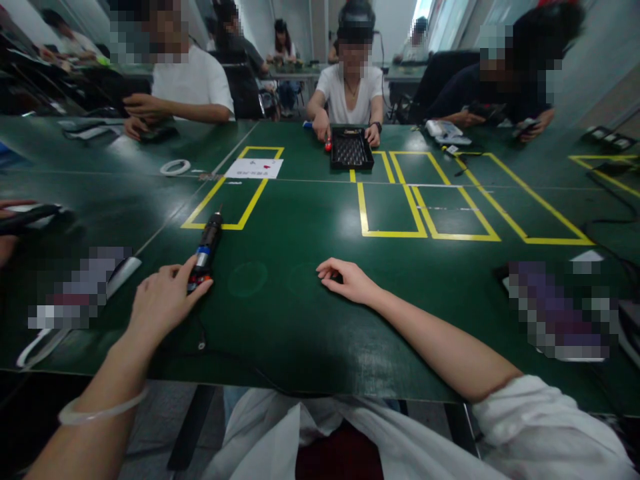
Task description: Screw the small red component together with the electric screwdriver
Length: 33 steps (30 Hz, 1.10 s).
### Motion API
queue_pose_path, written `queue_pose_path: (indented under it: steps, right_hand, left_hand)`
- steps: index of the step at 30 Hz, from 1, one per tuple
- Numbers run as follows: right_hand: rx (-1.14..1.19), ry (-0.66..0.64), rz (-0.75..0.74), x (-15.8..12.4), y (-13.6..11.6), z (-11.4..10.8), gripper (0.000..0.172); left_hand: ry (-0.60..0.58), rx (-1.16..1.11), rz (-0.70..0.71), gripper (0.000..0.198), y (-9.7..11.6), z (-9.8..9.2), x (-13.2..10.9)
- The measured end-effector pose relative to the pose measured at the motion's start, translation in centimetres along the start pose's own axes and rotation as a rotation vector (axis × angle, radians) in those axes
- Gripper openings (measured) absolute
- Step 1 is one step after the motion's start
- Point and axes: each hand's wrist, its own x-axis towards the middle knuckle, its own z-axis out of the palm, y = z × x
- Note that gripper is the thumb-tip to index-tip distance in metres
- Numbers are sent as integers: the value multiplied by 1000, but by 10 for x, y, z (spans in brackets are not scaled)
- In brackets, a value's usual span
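On the left of the green table, my left hand [163, 297] is closed round the rear end of a black electric screwdriver [207, 243] with a blue band. The screwdriver lies along the table, its thin bit pointing away from me to the edge of a yellow taped box. A cable with a small ring end trails near its rear. My right hand [347, 280] rests on the table near the middle, its fingers loosely curled together with the thumb close to them. Nothing shows in that hand.
A white paper label [254, 168] lies across a yellow taped rectangle. Across the table, a person holds a black tray [352, 150] and a red-handled item. Blurred phones or screens lie at left and right. A white ring [175, 167] sits further back. Other people sit around.
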Motion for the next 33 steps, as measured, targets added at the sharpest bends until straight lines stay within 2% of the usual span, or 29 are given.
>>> queue_pose_path:
  steps: [3,6,8,12,15,19,21,24,27,30,33]
  right_hand:
    - [-13,0,-10,0,0,0,20]
    - [-31,2,-24,0,1,-1,20]
    - [-37,3,-30,0,1,-1,19]
    - [-50,-2,-38,0,1,-1,19]
    - [-59,-3,-36,0,1,-2,17]
    - [-68,-6,-27,0,1,-2,17]
    - [-74,-6,-25,0,1,-1,17]
    - [-71,-4,-24,1,0,-1,18]
    - [-39,-1,-15,1,-2,-1,18]
    - [-1,3,9,0,-4,-1,18]
    - [41,25,18,0,-1,-1,22]
  left_hand:
    - [-39,32,-62,66,-28,7,5]
    - [-31,68,-68,63,-43,7,4]
    - [39,87,-65,60,-43,3,-1]
    - [150,117,-105,46,-29,-1,-9]
    - [148,108,-127,49,-23,0,-8]
    - [70,57,-239,53,-27,-5,-1]
    - [105,-6,-249,53,-24,-12,2]
    - [199,-264,-160,49,1,-26,6]
    - [182,-665,117,42,49,-37,9]
    - [49,-937,320,40,104,-45,14]
    - [-87,-1100,442,39,148,-50,18]
